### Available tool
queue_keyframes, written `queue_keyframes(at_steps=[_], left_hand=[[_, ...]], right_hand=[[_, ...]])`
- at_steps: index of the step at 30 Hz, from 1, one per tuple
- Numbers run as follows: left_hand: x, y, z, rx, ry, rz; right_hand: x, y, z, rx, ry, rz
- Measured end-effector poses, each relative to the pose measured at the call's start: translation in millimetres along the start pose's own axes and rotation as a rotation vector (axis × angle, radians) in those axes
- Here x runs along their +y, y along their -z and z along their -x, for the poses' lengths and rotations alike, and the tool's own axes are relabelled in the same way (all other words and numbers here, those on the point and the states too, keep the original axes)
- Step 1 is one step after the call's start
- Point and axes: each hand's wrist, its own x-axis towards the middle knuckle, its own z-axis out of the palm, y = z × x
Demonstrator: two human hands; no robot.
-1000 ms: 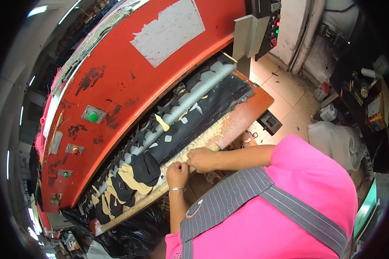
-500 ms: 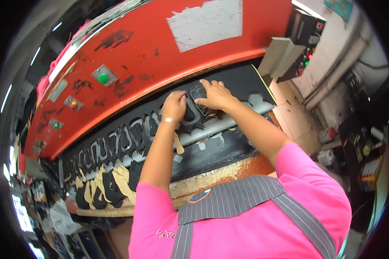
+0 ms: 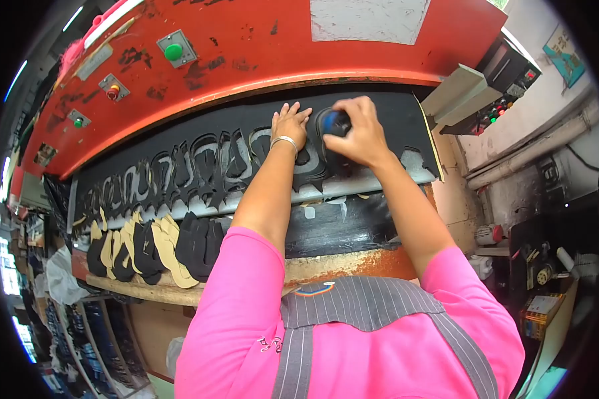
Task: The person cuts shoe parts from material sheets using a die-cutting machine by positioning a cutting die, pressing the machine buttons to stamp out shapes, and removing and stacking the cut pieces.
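Observation:
My left hand [image 3: 290, 125] lies flat with fingers spread on a black sheet [image 3: 239, 118] that covers the machine bed. Curved cut-outs [image 3: 206, 159] run in a row through the sheet, to the left of this hand and under its wrist. Further right, my right hand [image 3: 363, 133] is closed around a dark rounded object [image 3: 337, 123] with a blue sheen. Motion blur hides its exact kind. Beside that object, a dark curved outline shows in the sheet.
A red machine beam [image 3: 246, 50] with a green button [image 3: 174, 52] stands behind the bed. Black and tan cut pieces [image 3: 170, 249] lie on the front wooden ledge [image 3: 136, 290] at left. A control box [image 3: 506, 86] with lit lamps is at right.
My left hand has gone from curled fingers to lying flat on the sheet. My right hand, earlier spread over a metal-edged shape, now grips the dark object. The camera view has shifted.

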Motion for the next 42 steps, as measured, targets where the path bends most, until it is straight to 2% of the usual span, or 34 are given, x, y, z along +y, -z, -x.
queue_keyframes(at_steps=[1, 3, 5, 8, 15, 18, 21, 23, 25, 27, 28, 32, 35, 37, 40, 42], left_hand=[[-0.8, -4.2, 3.2, -0.003, 0.005, -0.004], [0.0, -5.0, 2.5, 0.011, -0.004, -0.019], [5.4, -1.7, 3.9, -0.038, 0.024, -0.003], [14.2, 9.7, 10.5, -0.088, 0.069, 0.006], [17.8, 8.0, 15.0, -0.029, 0.031, -0.087], [15.8, 3.1, 13.1, -0.022, 0.043, -0.092], [18.8, 5.0, 13.8, -0.023, 0.049, -0.084], [17.8, 4.4, 14.0, -0.003, 0.033, -0.08], [17.2, 4.7, 14.4, 0.014, 0.04, -0.068], [17.8, 5.7, 14.4, 0.035, 0.077, -0.04], [19.4, 8.2, 15.3, 0.091, 0.111, 0.07], [36.3, 14.2, 17.7, 0.025, 0.633, 0.793], [73.2, 41.6, 37.0, -0.069, 0.859, 1.066], [72.7, 33.4, 37.4, -0.047, 0.855, 1.02], [72.4, 32.3, 38.0, -0.028, 0.872, 0.917], [52.5, 10.6, 32.4, 0.035, 0.814, 1.02]], right_hand=[[-3.6, 9.4, 12.8, 0.054, 0.081, -0.096], [0.8, 13.0, 41.0, 0.179, 0.179, -0.095], [4.6, -5.4, 62.2, 0.262, 0.032, -0.242], [1.4, -19.7, 57.7, 0.275, -0.047, -0.202], [5.6, -13.5, 64.0, 0.278, -0.217, -0.257], [-15.7, 14.8, 98.8, 0.161, -0.387, -0.303], [-20.5, 42.0, 162.6, 0.014, -0.646, -0.608], [-34.0, 70.7, 193.4, 0.007, -0.831, -0.915], [-41.4, 100.8, 218.6, 0.03, -0.922, -1.072], [-39.1, 124.8, 242.6, 0.064, -0.952, -1.091], [-36.7, 134.0, 253.6, 0.102, -0.973, -1.133], [-20.4, 144.6, 276.4, 0.263, -0.913, -1.159], [-16.3, 138.2, 275.6, 0.31, -0.884, -1.141], [-19.6, 130.5, 269.5, 0.31, -0.872, -1.145], [-38.7, 128.7, 256.3, 0.205, -0.933, -1.329], [-46.2, 124.4, 249.8, 0.136, -0.901, -1.317]])
